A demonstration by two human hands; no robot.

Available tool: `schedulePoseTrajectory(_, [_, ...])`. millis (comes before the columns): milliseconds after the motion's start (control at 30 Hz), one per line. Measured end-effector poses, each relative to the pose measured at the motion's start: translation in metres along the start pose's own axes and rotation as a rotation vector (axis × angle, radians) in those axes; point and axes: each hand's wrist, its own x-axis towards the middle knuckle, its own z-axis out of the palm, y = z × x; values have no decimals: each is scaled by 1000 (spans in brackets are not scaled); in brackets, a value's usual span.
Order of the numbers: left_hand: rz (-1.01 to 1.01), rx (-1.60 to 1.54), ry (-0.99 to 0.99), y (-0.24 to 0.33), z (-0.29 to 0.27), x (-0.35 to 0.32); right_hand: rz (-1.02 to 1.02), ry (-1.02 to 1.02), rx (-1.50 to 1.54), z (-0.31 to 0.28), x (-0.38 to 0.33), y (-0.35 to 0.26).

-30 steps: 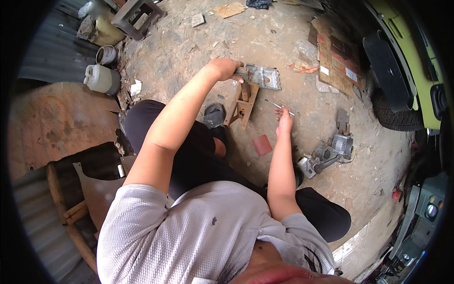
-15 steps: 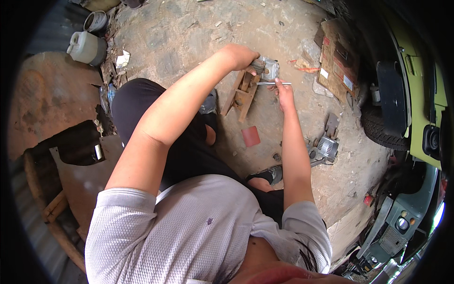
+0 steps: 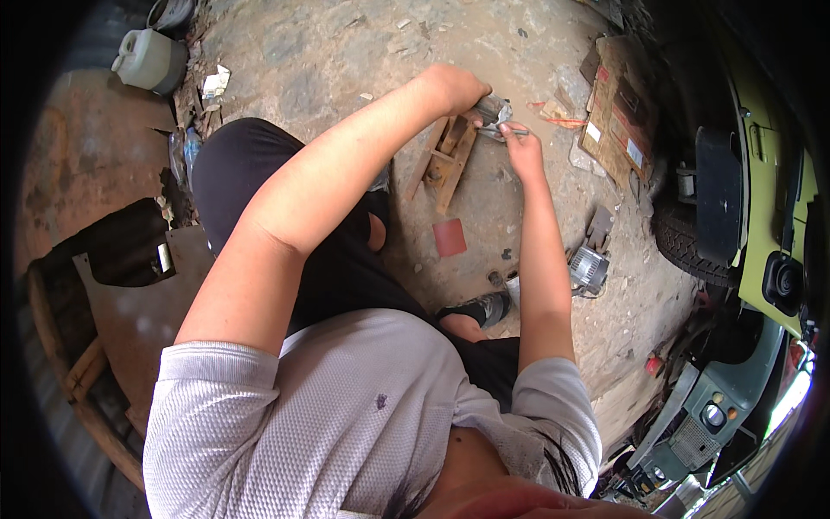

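My left hand (image 3: 460, 92) is closed around a grey metal part (image 3: 494, 107) above the far end of a small wooden frame (image 3: 448, 162). Much of that part is hidden by my fingers. From the right, my right hand (image 3: 524, 154) pinches a thin metal rod (image 3: 520, 131) whose inner end meets the part or lies just beside it; I cannot tell which. The wooden frame lies on the ground below both hands. Nearer to me is a flat reddish square (image 3: 449, 237).
To the right a finned metal motor-like unit (image 3: 589, 268) lies on the ground. Beyond it are flattened cardboard (image 3: 618, 112), a tire (image 3: 687, 246) and a yellow-green vehicle body (image 3: 778, 190). A plastic jug (image 3: 151, 62) stands far left, above a rusty sheet (image 3: 95, 164).
The metal part has turned in my left hand, so its broad pale face no longer shows. My right hand has moved farther away with the rod, which now shows shorter and tilted.
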Motion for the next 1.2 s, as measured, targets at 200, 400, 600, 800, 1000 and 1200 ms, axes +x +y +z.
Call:
schedulePoseTrajectory(200, [-30, -21, -34, 2, -3, 0, 81, -110, -17, 1, 3, -8])
schedulePoseTrajectory(400, [-17, 10, -8, 5, 1, -1, -121, -18, -257, 17, 2, -15])
schedulePoseTrajectory(600, [2, 42, -10, 15, 2, -2, 93, -41, -114, 37, 0, -11])
schedulePoseTrajectory(800, [4, 12, -1, 12, 3, -5, 157, 22, -151, 37, 10, -20])
schedulePoseTrajectory(1000, [48, 17, -6, 11, 1, -5, 58, -1, -217, 48, 7, -7])
schedulePoseTrajectory(1200, [45, 15, -22, 12, -1, -6, 222, 309, 243, 31, 19, 19])
